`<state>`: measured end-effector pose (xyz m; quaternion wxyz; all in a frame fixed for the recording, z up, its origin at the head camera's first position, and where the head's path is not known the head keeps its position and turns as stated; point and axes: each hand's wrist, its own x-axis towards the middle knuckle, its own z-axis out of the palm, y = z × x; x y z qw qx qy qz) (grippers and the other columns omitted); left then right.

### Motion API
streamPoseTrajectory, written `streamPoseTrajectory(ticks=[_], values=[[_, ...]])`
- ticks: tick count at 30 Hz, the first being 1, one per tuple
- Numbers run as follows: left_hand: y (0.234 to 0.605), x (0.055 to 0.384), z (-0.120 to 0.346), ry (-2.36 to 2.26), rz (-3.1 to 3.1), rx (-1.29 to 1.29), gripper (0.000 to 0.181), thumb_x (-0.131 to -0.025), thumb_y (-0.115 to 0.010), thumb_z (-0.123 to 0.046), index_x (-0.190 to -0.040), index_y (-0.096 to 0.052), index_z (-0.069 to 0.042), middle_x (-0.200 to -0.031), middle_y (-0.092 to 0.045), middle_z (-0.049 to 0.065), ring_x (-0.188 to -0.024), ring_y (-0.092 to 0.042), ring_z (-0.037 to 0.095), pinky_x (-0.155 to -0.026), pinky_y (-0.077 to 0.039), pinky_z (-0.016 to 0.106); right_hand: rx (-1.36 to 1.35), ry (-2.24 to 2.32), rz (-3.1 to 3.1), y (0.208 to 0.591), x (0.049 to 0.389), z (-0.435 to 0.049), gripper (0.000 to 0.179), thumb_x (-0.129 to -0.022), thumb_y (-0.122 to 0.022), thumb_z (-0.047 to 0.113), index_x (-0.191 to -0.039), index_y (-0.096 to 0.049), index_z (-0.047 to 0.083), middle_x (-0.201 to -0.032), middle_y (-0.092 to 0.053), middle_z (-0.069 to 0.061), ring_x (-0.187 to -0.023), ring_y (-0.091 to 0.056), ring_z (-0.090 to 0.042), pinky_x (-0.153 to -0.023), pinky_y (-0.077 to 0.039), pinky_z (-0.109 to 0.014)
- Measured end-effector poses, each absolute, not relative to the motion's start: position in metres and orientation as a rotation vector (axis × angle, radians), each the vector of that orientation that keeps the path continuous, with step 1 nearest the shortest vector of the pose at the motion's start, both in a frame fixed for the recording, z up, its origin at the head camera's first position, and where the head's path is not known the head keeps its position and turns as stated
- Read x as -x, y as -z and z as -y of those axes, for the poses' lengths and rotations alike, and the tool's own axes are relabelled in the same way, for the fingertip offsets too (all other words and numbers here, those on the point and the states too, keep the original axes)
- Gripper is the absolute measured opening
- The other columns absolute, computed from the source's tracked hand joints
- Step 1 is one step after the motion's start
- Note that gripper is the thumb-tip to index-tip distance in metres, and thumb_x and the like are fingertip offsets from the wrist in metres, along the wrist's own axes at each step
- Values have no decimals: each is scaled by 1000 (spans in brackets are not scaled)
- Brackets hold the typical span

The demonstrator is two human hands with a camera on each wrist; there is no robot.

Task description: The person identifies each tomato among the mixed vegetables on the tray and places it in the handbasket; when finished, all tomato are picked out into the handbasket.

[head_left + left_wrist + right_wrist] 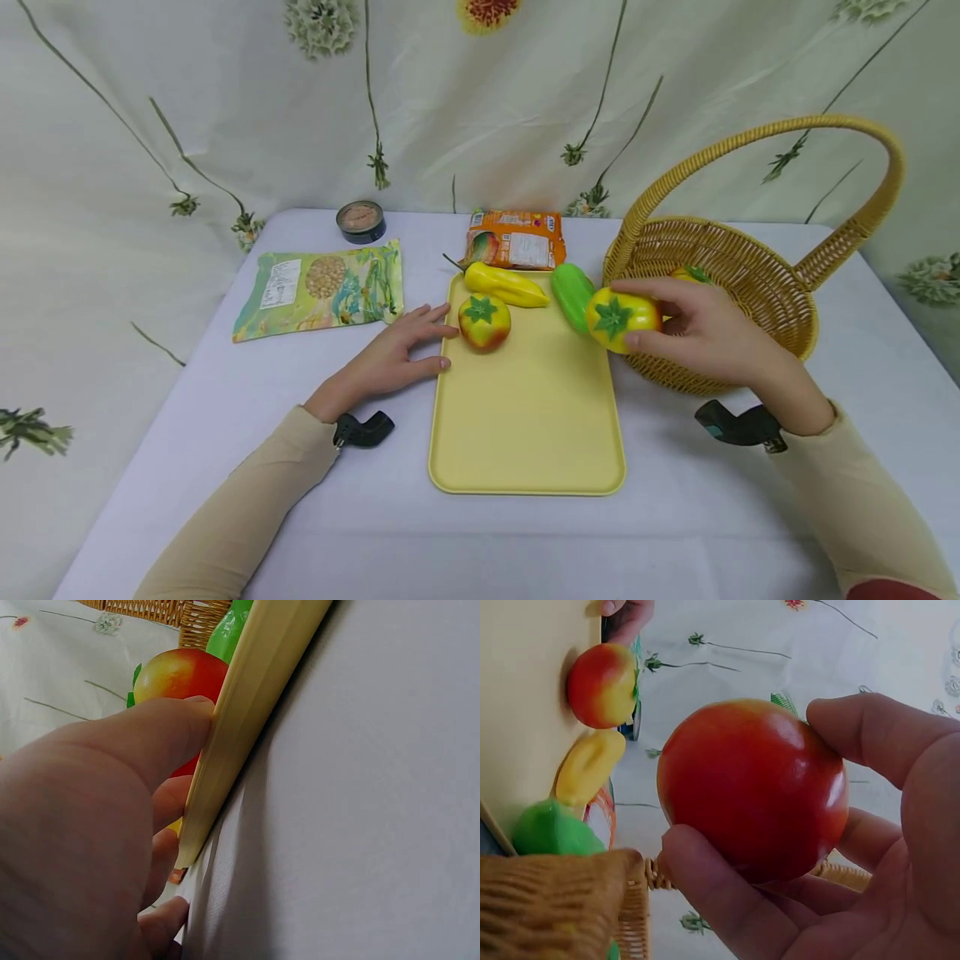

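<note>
My right hand [701,329] pinches a red-and-yellow artificial tomato [621,319] between thumb and fingers, above the tray's right edge and just left of the wicker basket [757,267]. In the right wrist view its glossy red underside [754,787] faces the camera. My left hand [390,354] rests at the left rim of the yellow tray [525,417], fingers extended, thumb tip at the edge. Beside those fingertips a similar tomato [484,322] sits on the tray. A yellow pepper [506,285] lies behind it, and a green cucumber-like vegetable [573,296] lies at the tray's back right corner.
Behind the tray lies an orange snack packet [517,240]. A green-and-yellow bag [322,287] and a small round tin [361,222] are at the back left. The basket's tall handle [772,129] arches over it, and another tomato [692,274] shows inside, partly hidden by my right hand.
</note>
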<state>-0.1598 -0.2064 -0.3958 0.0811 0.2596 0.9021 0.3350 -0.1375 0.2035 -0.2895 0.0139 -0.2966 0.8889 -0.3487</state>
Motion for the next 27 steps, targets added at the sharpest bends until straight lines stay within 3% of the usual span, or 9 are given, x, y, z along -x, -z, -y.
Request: streamPoseTrajectory(ticks=[4, 8, 16, 27], values=[[395, 160, 206, -1001, -2696, -781, 46, -96, -72, -27, -138, -63, -12, -167, -33, 14, -156, -20, 45, -125, -17, 66, 962, 1160, -2796, 290, 134, -225, 57, -84, -80, 1, -138, -63, 9, -119, -71, -14, -85, -65, -2, -71, -56, -13], [395, 160, 206, -995, -2700, -784, 46, -95, -72, -26, -138, -63, -12, -166, -33, 15, -156, -21, 46, -125, -16, 66, 910, 1176, -2808, 292, 134, -242, 58, -83, -79, -3, -138, -61, 6, -119, -70, -15, -85, -65, 0, -72, -55, -11], [396, 160, 206, -1003, -2694, -788, 46, -95, -72, -26, -138, -63, -12, -167, -33, 14, -156, -20, 45, -125, -17, 66, 925, 1295, -2629, 296, 143, -266, 57, -84, -72, -12, -137, -59, 1, -130, -60, 18, -97, -66, -2, -79, -58, -13], [395, 159, 206, -996, -2695, -782, 46, -96, -72, -27, -138, -63, -11, -167, -33, 14, -156, -20, 45, -125, -17, 66, 879, 1313, -2494, 312, 164, -289, 53, -88, -66, -9, -138, -61, 9, -129, -57, 19, -101, -65, 0, -81, -58, -15]])
